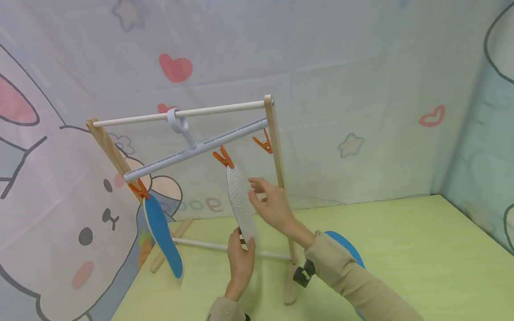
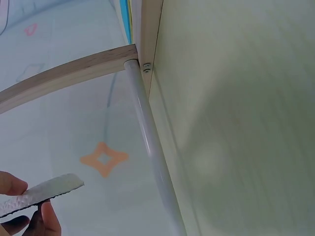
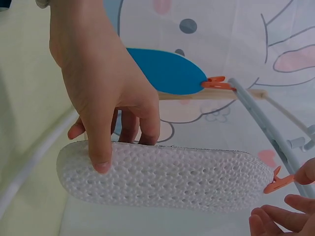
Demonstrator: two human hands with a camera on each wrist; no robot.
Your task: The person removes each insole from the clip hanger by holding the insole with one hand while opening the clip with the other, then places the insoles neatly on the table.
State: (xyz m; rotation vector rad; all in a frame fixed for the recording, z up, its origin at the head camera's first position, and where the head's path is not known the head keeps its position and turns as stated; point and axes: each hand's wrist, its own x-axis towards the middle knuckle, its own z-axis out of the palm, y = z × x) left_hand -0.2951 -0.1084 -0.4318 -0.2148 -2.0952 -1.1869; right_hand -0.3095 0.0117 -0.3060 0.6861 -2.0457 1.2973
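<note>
White textured insole [image 1: 240, 200] hung from orange clip [image 1: 229, 161] below hanger [image 1: 160, 163]; lower end pinched by left hand [image 1: 241, 259]. Right hand [image 1: 274, 208] held loosely spread nearby — contact with clip unclear. Insole judged light, bendy, hardly slippery — best pinched face-to-back near free end.

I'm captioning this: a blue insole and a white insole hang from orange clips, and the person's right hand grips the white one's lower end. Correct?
Not the right hand: the head view shows the left hand gripping the lower end of the white insole. The blue insole and orange clips are as you say.
</note>
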